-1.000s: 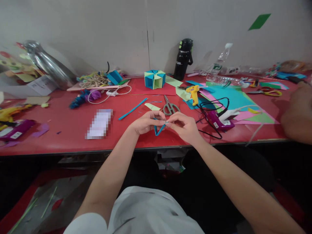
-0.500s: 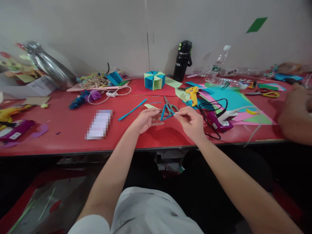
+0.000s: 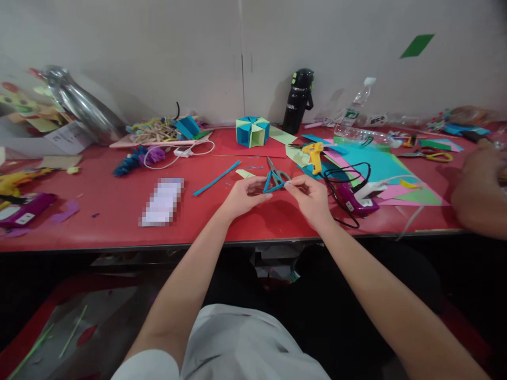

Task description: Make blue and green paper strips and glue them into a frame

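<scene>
A small triangle of folded blue paper strip [image 3: 270, 186] is raised above the red table in front of me. My right hand [image 3: 311, 196] pinches its right corner between thumb and fingertips. On the other side, my left hand [image 3: 246, 198] has its thumb and fingers apart around the left corner; whether they touch it I cannot tell. Just behind the triangle lie scissors [image 3: 280, 174] with grey handles, partly hidden. A straight blue paper strip [image 3: 217, 178] rests on the table left of them, near a pale green paper scrap [image 3: 245, 173].
A yellow glue gun [image 3: 316, 157] and a purple power strip [image 3: 359, 200] with cables lie to the right. Behind stand a blue-and-green paper piece [image 3: 252, 132] and a black bottle [image 3: 297, 103]. A blurred-out white rectangle [image 3: 162, 203] lies left. Another person's arm [image 3: 479, 192] rests far right.
My left hand's spread fingers have drawn together somewhat and its thumb now points toward the triangle. The triangle has turned slightly in my right hand. The view has shifted a little.
</scene>
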Demonstrator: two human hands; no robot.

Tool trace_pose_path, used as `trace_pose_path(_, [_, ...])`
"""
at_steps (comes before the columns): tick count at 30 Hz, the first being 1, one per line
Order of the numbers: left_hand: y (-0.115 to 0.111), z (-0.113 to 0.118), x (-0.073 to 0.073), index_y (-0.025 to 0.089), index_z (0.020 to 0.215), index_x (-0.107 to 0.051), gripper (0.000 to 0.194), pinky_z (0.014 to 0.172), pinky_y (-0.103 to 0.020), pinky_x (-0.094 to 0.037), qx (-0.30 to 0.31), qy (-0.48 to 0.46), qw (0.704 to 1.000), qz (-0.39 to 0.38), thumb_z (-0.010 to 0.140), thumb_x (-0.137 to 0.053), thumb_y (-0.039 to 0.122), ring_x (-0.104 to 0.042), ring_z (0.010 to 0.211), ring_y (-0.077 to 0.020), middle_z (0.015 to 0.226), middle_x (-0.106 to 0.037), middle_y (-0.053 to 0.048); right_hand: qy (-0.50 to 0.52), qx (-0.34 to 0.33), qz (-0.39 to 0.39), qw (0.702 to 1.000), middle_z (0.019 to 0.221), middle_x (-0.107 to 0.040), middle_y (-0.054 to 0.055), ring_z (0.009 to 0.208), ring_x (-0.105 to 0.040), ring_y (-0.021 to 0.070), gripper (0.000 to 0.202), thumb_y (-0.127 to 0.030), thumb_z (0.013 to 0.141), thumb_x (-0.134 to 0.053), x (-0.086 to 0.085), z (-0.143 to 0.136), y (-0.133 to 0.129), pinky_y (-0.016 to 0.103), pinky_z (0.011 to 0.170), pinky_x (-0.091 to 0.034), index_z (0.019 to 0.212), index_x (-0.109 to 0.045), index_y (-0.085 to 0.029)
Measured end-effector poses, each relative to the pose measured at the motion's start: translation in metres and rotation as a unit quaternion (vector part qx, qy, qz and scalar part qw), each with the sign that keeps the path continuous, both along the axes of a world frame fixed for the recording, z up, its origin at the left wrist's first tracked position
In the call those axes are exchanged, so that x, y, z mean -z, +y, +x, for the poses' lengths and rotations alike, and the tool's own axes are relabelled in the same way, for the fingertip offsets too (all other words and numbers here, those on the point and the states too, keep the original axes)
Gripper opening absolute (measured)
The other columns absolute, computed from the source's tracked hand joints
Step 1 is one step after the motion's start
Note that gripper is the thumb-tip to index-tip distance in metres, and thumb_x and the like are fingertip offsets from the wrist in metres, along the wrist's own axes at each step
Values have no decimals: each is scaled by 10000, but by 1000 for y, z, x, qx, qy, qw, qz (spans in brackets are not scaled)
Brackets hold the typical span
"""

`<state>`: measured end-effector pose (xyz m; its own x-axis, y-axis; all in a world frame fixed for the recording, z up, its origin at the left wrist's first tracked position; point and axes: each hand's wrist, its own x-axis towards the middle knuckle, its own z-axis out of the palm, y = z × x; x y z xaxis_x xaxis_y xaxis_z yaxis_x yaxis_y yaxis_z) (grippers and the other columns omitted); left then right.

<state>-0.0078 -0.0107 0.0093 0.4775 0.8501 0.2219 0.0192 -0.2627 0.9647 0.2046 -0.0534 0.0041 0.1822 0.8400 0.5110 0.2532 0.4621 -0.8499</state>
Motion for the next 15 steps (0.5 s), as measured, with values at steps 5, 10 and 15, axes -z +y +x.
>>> trace_pose_path(5, [-8, 3, 1, 179, 880, -739, 334, 731, -305, -496, -97, 143, 976, 136, 876, -704, 511, -648, 759, -178, 812, -723, -37, 63, 2, -53, 997, 816, -725, 11, 791, -668, 173, 180, -368, 801, -804, 6, 3, 7, 341, 787, -538, 827, -736, -204])
trace_pose_path(10, [-10, 1, -3, 192, 746, -682, 349, 655, -279, -416, -80, 165, 962, 200, 962, -597, 451, -563, 636, -144, 691, -663, -14, 61, -4, -53, 997, 792, -719, 10, 755, -651, 164, 182, -369, 788, -813, 11, 3, 10, 324, 731, -528, 814, -741, -204])
trace_pose_path(15, [-7, 0, -2, 203, 671, -634, 347, 621, -282, -366, -88, 205, 943, 249, 961, -601, 392, -500, 575, -138, 615, -603, 3, 45, 3, -50, 998, 805, -731, 15, 769, -670, 172, 188, -378, 800, -802, 14, 4, 11, 326, 740, -536, 825, -742, -202])
